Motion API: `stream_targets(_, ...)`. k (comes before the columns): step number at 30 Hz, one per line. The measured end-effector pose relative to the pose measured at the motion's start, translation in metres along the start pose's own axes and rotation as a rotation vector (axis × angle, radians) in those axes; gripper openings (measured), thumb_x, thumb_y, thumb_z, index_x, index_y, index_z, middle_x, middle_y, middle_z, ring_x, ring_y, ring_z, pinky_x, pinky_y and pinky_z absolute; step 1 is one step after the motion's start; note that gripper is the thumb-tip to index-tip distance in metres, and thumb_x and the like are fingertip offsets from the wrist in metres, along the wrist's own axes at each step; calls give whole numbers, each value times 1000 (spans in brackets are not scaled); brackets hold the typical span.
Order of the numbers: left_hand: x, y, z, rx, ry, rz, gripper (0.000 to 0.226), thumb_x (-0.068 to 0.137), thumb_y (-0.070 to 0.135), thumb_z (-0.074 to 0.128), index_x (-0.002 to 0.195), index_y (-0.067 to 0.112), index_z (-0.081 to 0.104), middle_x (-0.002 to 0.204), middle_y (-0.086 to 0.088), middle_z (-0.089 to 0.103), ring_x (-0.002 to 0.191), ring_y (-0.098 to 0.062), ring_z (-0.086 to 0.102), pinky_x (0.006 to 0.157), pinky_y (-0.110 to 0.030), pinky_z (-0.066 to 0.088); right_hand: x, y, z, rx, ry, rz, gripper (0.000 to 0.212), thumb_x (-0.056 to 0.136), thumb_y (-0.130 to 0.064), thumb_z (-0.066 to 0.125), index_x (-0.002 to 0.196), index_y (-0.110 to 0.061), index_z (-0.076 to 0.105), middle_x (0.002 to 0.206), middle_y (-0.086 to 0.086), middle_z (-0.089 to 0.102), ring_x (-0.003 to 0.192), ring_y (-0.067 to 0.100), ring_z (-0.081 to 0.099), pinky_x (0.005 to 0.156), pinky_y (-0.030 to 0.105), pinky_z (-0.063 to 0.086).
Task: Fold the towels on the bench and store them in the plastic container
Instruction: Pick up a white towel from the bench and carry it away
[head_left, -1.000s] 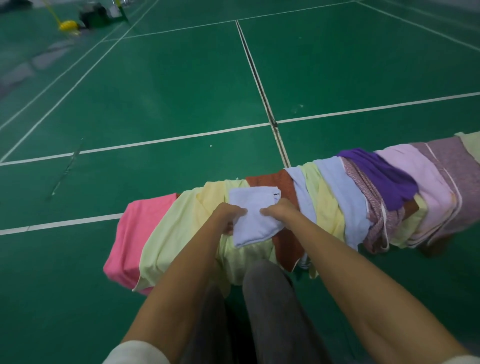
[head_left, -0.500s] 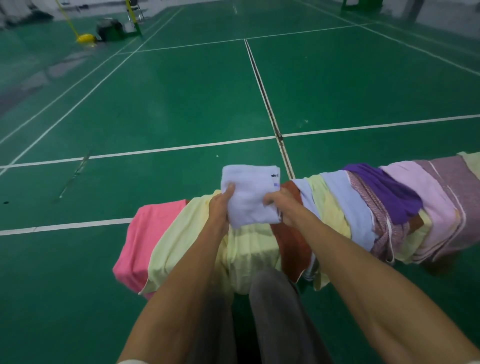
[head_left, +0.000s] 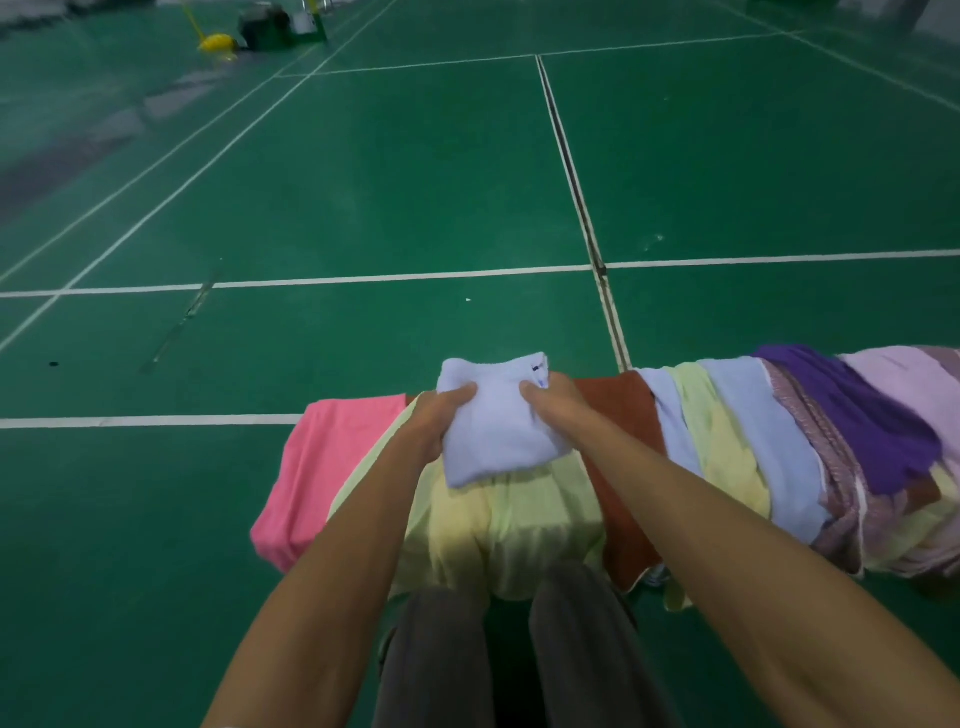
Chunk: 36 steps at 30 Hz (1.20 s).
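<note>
Over bench – 2 hands (head_left: 498, 415) grip 1 towel (head_left: 496, 423).

Dim, even indoor light, wide-angle view.
Pale glare streaks the floor (head_left: 93, 135) toward ten o'clock; edges bend and soften.

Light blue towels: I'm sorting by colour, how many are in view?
3. A folded one in both hands, and two draped on the bench, and, right of the brown towel. Others may lie hidden underneath.

Green sports court floor (head_left: 415, 182) with white painted lines (head_left: 363, 280) crossing mid-frame, dark seam (head_left: 582, 208) running up centre-right, yellow object (head_left: 215, 41) and dark blurred equipment (head_left: 270, 26) at upper left, grey trouser legs (head_left: 441, 660) at bottom centre
</note>
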<state>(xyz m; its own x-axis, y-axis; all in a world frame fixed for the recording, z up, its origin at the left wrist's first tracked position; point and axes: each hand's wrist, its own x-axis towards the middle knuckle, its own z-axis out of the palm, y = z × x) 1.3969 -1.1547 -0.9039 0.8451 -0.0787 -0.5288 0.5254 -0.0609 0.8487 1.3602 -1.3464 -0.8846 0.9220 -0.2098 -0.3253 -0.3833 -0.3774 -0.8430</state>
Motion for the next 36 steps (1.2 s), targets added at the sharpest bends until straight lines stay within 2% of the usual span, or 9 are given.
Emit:
stream_targets(4,48,6,-18,49,154,51,38,88,32,77,114,7,65,111,-8,69,92,-22,69,65,-27,53,49,-9,30,-99,9,-73,16,99,-28,57,100,-15,66,100,11,66,95,31,64,76,33,45)
stream_targets(8,73,39,-41,-9,285,106,32,85,27,80,103,4,68,97,-8,71,89,-26,70,69,-30,55,81,-47,52,-149,16,-139,29,100,-29,54,120,-11,64,120,14,67,110,33,62,89,37,47)
stream_targets(12,59,100,-69,-62,333,101,24,84,26,80,97,8,70,90,-4,72,88,-26,72,70,-32,57,86,-114,54,-118,-7,-164,29,100,-31,55,116,-9,66,113,14,69,102,34,64,83,36,49)
stream_targets(16,13,175,-99,-73,352,62,40,84,30,80,111,3,68,101,-10,73,93,-28,72,77,-38,59,65,-201,36,-92,-66,-163,21,100,-28,57,108,-12,68,101,7,66,90,26,59,75,28,39)
stream_targets(20,-48,259,-131,-66,390,42,48,86,33,78,121,3,62,109,-11,69,89,-24,69,67,-31,54,34,-306,20,-91,-132,-192,16,98,-26,59,102,-13,69,92,5,64,85,26,58,72,27,38)
stream_targets(24,-115,339,-173,-37,466,25,58,88,38,76,129,1,58,122,-15,67,97,-29,68,78,-40,57,3,-412,13,-76,-208,-220,22,94,-27,64,104,-9,71,94,8,67,86,27,63,72,29,44)
stream_targets(27,-168,391,-207,-16,538,21,66,89,42,74,135,0,53,127,-16,64,105,-33,66,82,-43,57,-18,-481,18,-64,-296,-246,26,92,-29,64,107,-8,70,102,12,71,94,31,68,80,35,53)
stream_targets(32,-253,440,-270,-17,652,22,70,87,43,75,137,0,51,129,-16,64,106,-32,66,90,-46,58,-72,-576,49,-77,-436,-352,31,96,-26,59,120,-7,66,116,15,68,103,33,66,80,30,47)
stream_targets(36,-307,463,-325,-39,706,19,70,85,40,78,135,-1,52,125,-14,66,103,-28,68,90,-44,58,-120,-631,79,-81,-501,-409,29,96,-22,57,119,-6,65,117,16,67,101,34,63,77,29,43)
